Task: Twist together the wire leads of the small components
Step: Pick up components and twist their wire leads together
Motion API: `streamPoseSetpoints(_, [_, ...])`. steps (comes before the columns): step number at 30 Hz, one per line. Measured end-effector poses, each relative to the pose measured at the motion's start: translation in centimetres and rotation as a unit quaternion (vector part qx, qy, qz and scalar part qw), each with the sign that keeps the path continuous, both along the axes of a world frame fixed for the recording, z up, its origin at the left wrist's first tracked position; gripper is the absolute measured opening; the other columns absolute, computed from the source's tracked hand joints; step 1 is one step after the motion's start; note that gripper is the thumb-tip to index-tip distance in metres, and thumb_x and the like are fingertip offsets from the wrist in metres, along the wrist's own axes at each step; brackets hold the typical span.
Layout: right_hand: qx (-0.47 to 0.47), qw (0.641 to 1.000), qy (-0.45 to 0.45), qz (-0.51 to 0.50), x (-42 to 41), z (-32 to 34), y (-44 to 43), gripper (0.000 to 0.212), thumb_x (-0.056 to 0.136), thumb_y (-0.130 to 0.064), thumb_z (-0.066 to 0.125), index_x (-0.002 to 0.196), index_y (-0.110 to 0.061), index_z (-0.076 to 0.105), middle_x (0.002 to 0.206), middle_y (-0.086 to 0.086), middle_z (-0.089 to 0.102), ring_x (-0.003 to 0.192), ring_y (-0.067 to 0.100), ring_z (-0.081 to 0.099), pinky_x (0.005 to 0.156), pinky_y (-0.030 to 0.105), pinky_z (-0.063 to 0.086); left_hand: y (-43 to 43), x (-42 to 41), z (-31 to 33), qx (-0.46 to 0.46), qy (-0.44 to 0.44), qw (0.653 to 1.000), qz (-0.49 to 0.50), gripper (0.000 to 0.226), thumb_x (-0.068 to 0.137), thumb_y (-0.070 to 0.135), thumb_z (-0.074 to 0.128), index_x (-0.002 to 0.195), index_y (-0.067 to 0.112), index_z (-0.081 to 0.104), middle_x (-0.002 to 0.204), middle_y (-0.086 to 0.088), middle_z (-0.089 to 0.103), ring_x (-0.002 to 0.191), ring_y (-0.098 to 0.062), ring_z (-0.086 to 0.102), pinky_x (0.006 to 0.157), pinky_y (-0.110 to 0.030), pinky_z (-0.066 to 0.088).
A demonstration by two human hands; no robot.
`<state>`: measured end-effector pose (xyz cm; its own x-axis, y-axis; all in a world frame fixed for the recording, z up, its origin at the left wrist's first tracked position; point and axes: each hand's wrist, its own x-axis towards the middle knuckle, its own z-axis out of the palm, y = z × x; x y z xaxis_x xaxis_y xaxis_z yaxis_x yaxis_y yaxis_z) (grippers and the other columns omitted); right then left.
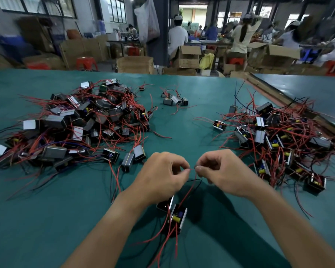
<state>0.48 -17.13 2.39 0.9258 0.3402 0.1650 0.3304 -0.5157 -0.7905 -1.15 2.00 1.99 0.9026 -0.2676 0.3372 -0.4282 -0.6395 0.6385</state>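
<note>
Green-covered bench (191,128) up front, busy workshop behind with people at other tables and cardboard boxes. Both hands meet low over the near middle of the bench. Left hand (162,175): fingers curled, thumb and forefinger pinching the tip of the red leads (189,190). Right hand (220,171): same pinch from the other side, fingertips of the two hands almost touching.

The leads run down to two small components (177,217) lying side by side on the bench between the forearms; one shows a yellow part inside. A black lead (195,179) loops just under the right hand, not held as far as I can tell.

Progress: this pair looks mid-twist, but the join at the fingertips is too small to judge finished or not. Left pile (81,120) is big and tangled, right pile (278,138) also big, and a small group (174,99) sits far centre. Cannot tell which pile is done stock and which is waiting, since no twisted ends are legible. Judgement: one pair in work, likely plenty left, overall fraction unknown.
</note>
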Motion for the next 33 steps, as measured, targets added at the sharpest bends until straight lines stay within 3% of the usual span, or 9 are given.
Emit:
streamPoseSetpoints(9, [-0.051, 0.999, 0.012, -0.006, -0.29, 0.12, 0.02, 0.021, 0.09, -0.014, 0.068, 0.068, -0.016, 0.068, 0.05, -0.017, 0.058, 0.045, -0.002, 0.047, 0.05, 0.011, 0.034, -0.02, -0.02, -0.24, -0.017, 0.022, 0.999, 0.031, 0.011, 0.083, 0.019, 0.067, 0.072, 0.02, 0.068, 0.046, 0.01, 0.055, 0.042, -0.005, 0.044, 0.05, -0.023, 0.038])
streamPoseSetpoints(12, [-0.017, 1.0, 0.011, 0.005, -0.46, 0.45, -0.02, 0.019, 0.089, -0.012, 0.068, 0.071, -0.013, 0.068, 0.052, -0.014, 0.058, 0.049, 0.0, 0.047, 0.052, 0.017, 0.039, -0.09, 0.13, -0.34, -0.032, 0.039, 0.998, 0.037, 0.009, 0.083, 0.02, 0.067, 0.075, 0.019, 0.069, 0.052, 0.004, 0.061, 0.044, -0.01, 0.048, 0.052, -0.027, 0.044])
streamPoseSetpoints(16, [-0.009, 0.999, -0.045, 0.005, -0.68, 0.72, 0.21, 0.015, 0.087, -0.016, 0.071, 0.074, -0.021, 0.067, 0.055, -0.019, 0.057, 0.049, 0.001, 0.046, 0.053, 0.017, 0.041, -0.32, 0.12, -0.14, -0.068, 0.078, 0.995, 0.015, 0.006, 0.083, 0.024, 0.068, 0.079, 0.023, 0.073, 0.055, 0.003, 0.065, 0.047, -0.008, 0.052, 0.051, -0.025, 0.044])
streamPoseSetpoints(20, [0.008, 0.997, -0.07, 0.0, -0.59, 0.54, 0.31, 0.016, 0.085, -0.012, 0.074, 0.072, -0.021, 0.069, 0.057, -0.013, 0.06, 0.051, 0.002, 0.049, 0.054, 0.022, 0.044, -0.39, 0.06, -0.04, -0.129, 0.143, 0.981, -0.029, 0.011, 0.076, 0.03, 0.072, 0.077, 0.019, 0.073, 0.054, 0.005, 0.06, 0.047, -0.009, 0.045, 0.052, -0.023, 0.035])
streamPoseSetpoints(22, [0.028, 0.998, -0.061, 0.014, -0.65, 0.48, 0.37, 0.016, 0.084, -0.008, 0.073, 0.072, -0.018, 0.07, 0.058, -0.011, 0.061, 0.051, 0.003, 0.048, 0.054, 0.022, 0.044, -0.38, -0.05, 0.03, -0.147, 0.152, 0.977, -0.038, 0.01, 0.077, 0.027, 0.077, 0.076, 0.018, 0.073, 0.056, 0.003, 0.059, 0.049, -0.01, 0.042, 0.053, -0.024, 0.033])
streamPoseSetpoints(27, [0.072, 0.997, 0.001, 0.017, -0.7, 0.51, 0.26, 0.016, 0.087, -0.006, 0.07, 0.073, -0.014, 0.07, 0.057, -0.001, 0.059, 0.052, 0.015, 0.048, 0.053, 0.039, 0.045, -0.51, 0.05, 0.07, -0.185, 0.153, 0.97, -0.032, 0.008, 0.08, 0.015, 0.078, 0.074, 0.011, 0.075, 0.055, -0.003, 0.055, 0.053, -0.014, 0.038, 0.053, -0.027, 0.028])
streamPoseSetpoints(33, [0.116, 0.992, 0.051, -0.01, -0.7, 0.58, 0.67, 0.017, 0.085, 0.001, 0.069, 0.073, -0.011, 0.066, 0.059, 0.006, 0.063, 0.047, 0.015, 0.049, 0.048, 0.03, 0.042, -0.79, 0.13, -0.41, -0.165, 0.134, 0.977, -0.006, 0.013, 0.077, 0.023, 0.08, 0.071, 0.012, 0.075, 0.051, 0.003, 0.05, 0.049, -0.01, 0.032, 0.048, -0.023, 0.025])
